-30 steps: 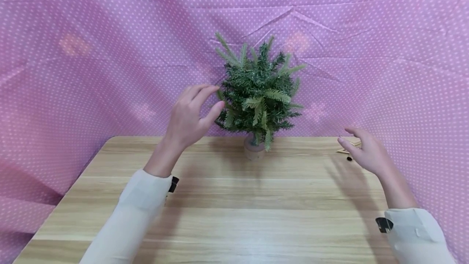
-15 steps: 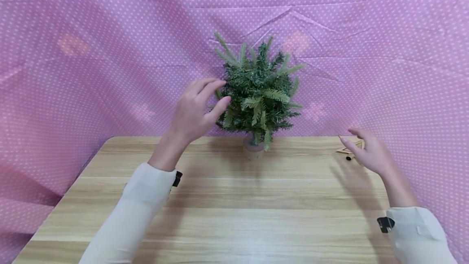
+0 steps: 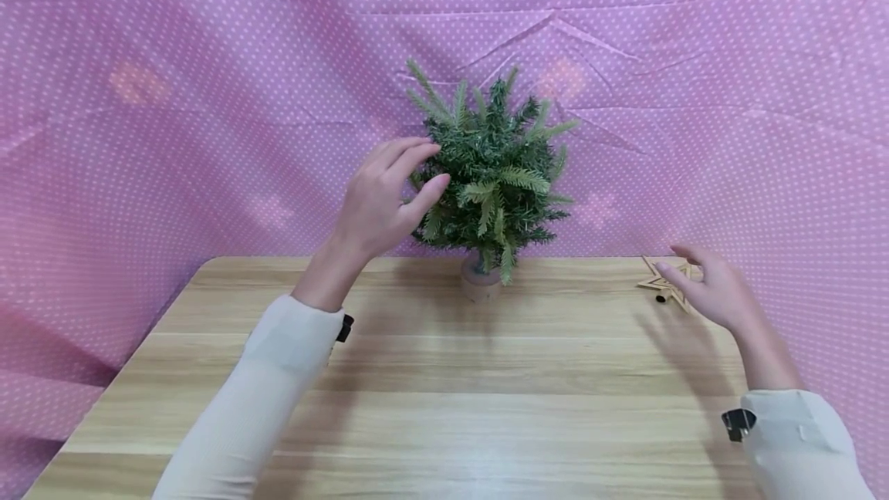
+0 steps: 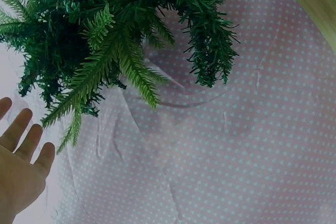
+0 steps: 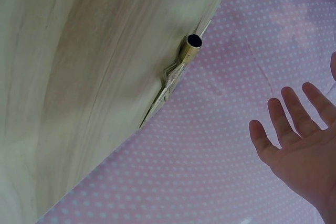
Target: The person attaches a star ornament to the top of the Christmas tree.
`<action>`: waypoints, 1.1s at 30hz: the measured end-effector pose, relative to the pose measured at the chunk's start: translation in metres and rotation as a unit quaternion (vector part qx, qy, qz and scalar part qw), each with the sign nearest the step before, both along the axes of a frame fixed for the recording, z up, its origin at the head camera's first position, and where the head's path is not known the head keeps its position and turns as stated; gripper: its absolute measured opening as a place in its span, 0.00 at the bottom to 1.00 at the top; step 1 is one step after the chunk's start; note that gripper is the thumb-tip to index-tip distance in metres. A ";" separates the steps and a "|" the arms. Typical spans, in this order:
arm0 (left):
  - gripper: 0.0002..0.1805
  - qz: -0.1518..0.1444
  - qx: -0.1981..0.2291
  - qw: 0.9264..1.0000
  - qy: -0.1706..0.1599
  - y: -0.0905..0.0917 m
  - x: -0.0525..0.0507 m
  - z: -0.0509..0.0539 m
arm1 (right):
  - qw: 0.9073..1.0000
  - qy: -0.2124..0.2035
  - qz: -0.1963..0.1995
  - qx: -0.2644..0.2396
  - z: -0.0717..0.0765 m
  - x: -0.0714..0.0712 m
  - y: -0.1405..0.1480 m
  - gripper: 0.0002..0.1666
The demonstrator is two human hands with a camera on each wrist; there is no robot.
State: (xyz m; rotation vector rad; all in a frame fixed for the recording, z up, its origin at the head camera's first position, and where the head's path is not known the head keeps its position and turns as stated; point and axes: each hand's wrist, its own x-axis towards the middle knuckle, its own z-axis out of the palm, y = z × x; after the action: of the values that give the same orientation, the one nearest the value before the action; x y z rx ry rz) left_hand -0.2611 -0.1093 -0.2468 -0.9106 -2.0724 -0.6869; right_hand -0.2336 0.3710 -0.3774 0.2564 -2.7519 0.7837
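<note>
A small green artificial tree stands upright in a round wooden-looking base near the table's back edge. My left hand is at the tree's left side, fingers apart and relaxed, holding nothing; whether its fingertips touch the needles I cannot tell. In the left wrist view the hand shows below the branches. At the back right lies a gold star ornament with a short dark-ended tube. Over its right part hovers my right hand, empty with fingers spread, partly hiding it.
Behind the light wooden table hangs a pink cloth with white dots, which also runs down both sides. The tabletop's back edge passes just behind the tree base and the star. A black clip sits at each sleeve cuff.
My left hand has moved right and slightly up, further over the tree's left side. My right hand has shifted a little right, so more of the star shows. The tree stands where it was.
</note>
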 end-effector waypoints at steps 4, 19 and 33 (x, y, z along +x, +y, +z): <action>0.23 -0.003 -0.002 1.000 0.004 0.003 -0.002 0.003 | 1.000 -0.015 -0.001 -0.011 -0.001 0.001 0.002 0.37; 0.24 0.002 -0.021 1.000 -0.018 0.014 -0.004 0.011 | 0.999 -0.044 -0.016 -0.025 -0.006 0.001 0.015 0.39; 0.26 0.018 -0.050 0.997 -0.049 0.017 -0.010 0.017 | 0.997 -0.063 -0.030 -0.024 -0.011 0.001 0.025 0.43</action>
State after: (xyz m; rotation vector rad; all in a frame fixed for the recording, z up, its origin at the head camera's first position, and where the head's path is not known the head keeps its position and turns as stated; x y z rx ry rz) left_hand -0.2710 -0.0926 -0.2298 -0.9080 -2.2226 -0.6252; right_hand -0.2322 0.3961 -0.3885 0.1177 -2.8389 0.8759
